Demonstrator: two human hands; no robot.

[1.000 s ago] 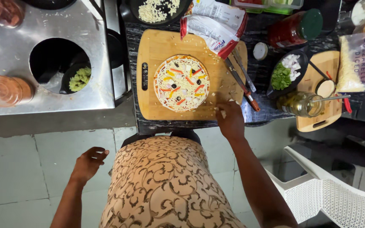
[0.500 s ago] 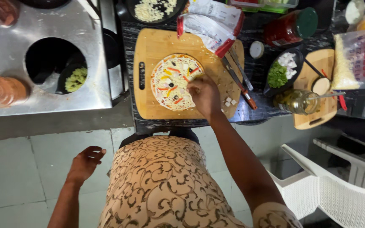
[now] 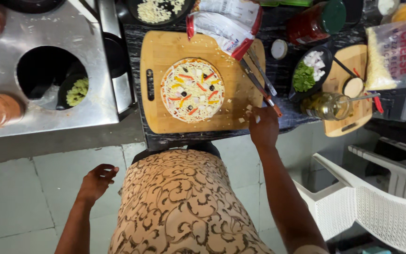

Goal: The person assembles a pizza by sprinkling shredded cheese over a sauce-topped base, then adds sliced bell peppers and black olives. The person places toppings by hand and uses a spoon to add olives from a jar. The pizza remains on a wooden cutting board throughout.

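Gathering the loose white cubes [image 3: 249, 113] at the near right corner of the wooden cutting board [image 3: 165, 51] goes best with a light pinch, taking only a few at a time so they can be spread evenly and not heaped in one spot; the right hand [image 3: 263, 126] sits on that corner, fingers curled down and bunched over the bits, touching them (whether any are actually pinched I cannot tell, since the knuckles hide the tips); the small pizza [image 3: 192, 90], dotted with red and yellow strips and dark olives, lies at the middle of the board, just left of the hand; tongs [image 3: 259, 77] rest just beyond it; the left hand [image 3: 97, 181] hangs loosely open at the person's side, near the tiled floor, holding nothing.
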